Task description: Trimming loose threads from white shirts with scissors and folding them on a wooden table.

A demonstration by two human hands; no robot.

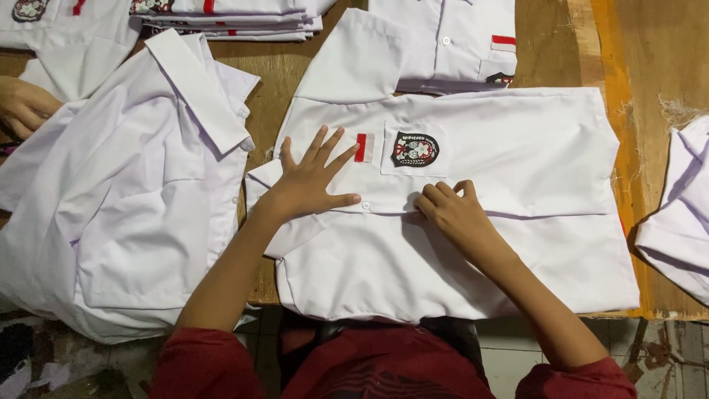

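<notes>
A white short-sleeved shirt (517,162) lies flat on the wooden table (569,44), collar to the left, with a dark embroidered badge (414,149) on its pocket and a small red stripe (360,148) beside it. My left hand (306,181) rests open with fingers spread on the shirt near the collar and placket. My right hand (450,210) has its fingers curled, pinching the button placket at the shirt's middle.
A heap of loose white shirts (125,192) lies at the left. Folded white shirts (236,18) are stacked at the back, another folded shirt (458,44) behind mine. More white cloth (683,214) hangs at the right edge. Another person's hand (22,107) shows far left.
</notes>
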